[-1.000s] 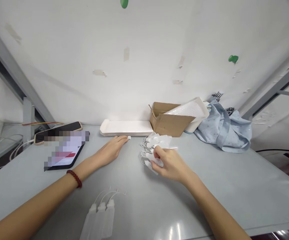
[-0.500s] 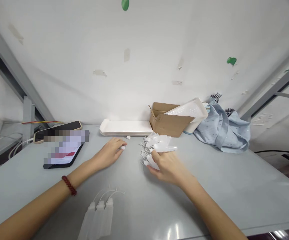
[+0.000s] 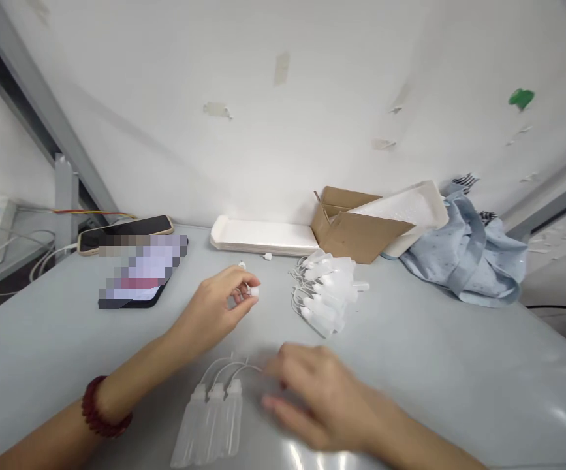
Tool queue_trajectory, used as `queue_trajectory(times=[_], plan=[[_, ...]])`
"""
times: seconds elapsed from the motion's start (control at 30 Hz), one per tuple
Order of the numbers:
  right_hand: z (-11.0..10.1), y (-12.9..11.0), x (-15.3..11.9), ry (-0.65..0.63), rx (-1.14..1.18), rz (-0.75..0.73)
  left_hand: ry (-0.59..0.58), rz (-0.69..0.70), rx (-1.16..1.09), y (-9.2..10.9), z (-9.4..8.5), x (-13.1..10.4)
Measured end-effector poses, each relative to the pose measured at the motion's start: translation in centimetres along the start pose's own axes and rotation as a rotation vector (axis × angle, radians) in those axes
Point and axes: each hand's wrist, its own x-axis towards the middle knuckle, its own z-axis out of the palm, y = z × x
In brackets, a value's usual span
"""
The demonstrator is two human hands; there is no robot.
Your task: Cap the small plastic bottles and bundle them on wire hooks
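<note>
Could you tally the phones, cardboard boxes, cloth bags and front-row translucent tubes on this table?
Phones: 2
Cardboard box: 1
Cloth bag: 1
Front-row translucent tubes: 3
Total: 7, excluding the heap of tubes, which overlap too much to count.

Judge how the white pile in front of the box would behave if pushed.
The pile would probably spread, since its pieces lie overlapping at differing angles. Its thin cords may snag, as they cross one another. Each piece is likely light, looking small and translucent.
</note>
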Motion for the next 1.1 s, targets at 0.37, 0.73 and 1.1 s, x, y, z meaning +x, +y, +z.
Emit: queue_trajectory(times=[0.37,0.73,1.1], plan=[[2.8,-1.5,0.1,-0.208,-0.043,-0.115,-0.052,0.053,-0.022,1.0,1.2,-0.6],[2.2,-0.2,0.0,-0.089,-0.153,0.050,-0.022,-0.195,-0.239,1.9,0.3,-0.5],[1.0,1.1,0.2,0.319,0.544,0.463,-0.244,-0.441,-0.442,1.6,-0.6,0.1]])
